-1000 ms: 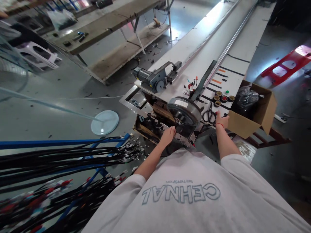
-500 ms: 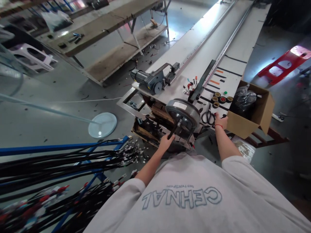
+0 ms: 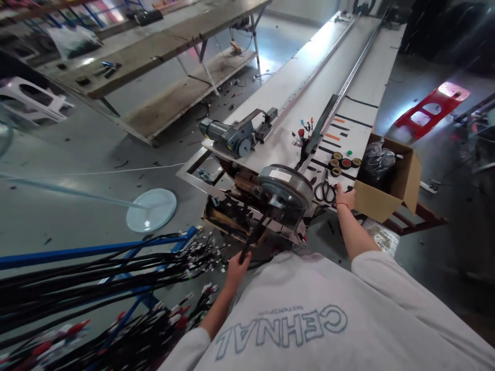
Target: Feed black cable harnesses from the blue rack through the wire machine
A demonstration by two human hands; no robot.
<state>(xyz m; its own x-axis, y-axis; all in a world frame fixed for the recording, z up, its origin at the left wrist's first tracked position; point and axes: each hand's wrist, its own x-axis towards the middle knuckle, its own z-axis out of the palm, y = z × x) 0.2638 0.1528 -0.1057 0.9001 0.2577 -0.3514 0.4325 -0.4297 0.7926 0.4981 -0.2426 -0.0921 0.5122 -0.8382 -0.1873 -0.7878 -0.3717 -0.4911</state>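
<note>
Black cable (image 3: 253,238), taut and straight, runs from the closed left hand (image 3: 236,265) up to the centre of the hub motor (image 3: 284,193); the fist is wrapped round the cable's lower end, held low and close to the body, well apart from the motor itself. The hub motor, a dark round drum with a pale label on top, sits at the near end of the long white workbench (image 3: 294,98), on a metal frame. Right hand (image 3: 345,197), red thread at the wrist, rests at the bench edge just beside the scissors (image 3: 325,189); fingers look curled, but whether they grip anything cannot be told from this angle. Just beyond the scissors, a small cluster of tape rolls (image 3: 342,162). Right of the hand, touching the bench end, an open cardboard box (image 3: 390,193) with a black plastic bag inside. Farther up the bench, a grey motor unit (image 3: 232,138) bolted down, and small red and orange connectors scattered near a dark rail. Left of the body, bundles of black wire harnesses (image 3: 96,268) with white and red plugs lie across a blue rack (image 3: 77,252). On the grey floor, a pale round fan base (image 3: 151,209); far right, a red plastic stool (image 3: 431,108).
</note>
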